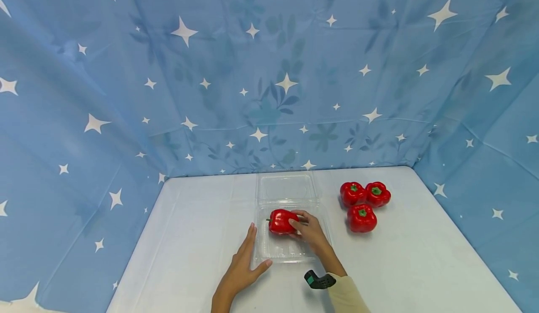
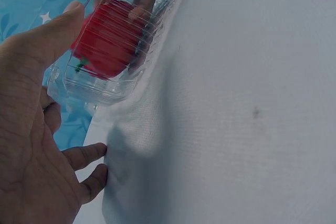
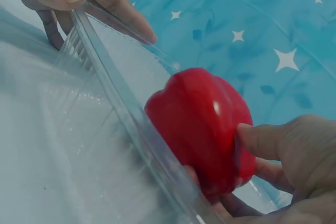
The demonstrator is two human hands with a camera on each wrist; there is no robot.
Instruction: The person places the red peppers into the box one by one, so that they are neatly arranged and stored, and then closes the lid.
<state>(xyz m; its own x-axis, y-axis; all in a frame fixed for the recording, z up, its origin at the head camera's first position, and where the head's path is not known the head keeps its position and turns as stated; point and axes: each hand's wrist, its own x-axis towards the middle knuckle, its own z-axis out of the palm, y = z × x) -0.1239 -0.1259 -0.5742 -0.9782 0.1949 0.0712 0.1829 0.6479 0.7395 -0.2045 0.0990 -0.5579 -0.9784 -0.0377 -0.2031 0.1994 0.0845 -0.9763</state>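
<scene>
A red bell pepper (image 1: 281, 222) lies on its side, stem to the left, within the walls of a clear plastic clamshell box (image 1: 283, 255). My right hand (image 1: 309, 231) grips its blunt end, thumb on top and fingers around the far side. In the right wrist view the pepper (image 3: 202, 129) shows partly above the box rim. My left hand (image 1: 242, 266) rests at the box's left front corner, fingers extended along the side and thumb near the front rim. Through the ribbed plastic, the left wrist view shows the pepper (image 2: 107, 40) and its green stem.
Three more red peppers stand grouped to the right: one at back left (image 1: 353, 194), one at back right (image 1: 377, 194) and one in front (image 1: 362, 218). The box's lid (image 1: 287, 186) lies folded back. A blue star-patterned curtain (image 1: 269, 69) hangs behind the white table (image 1: 193, 238).
</scene>
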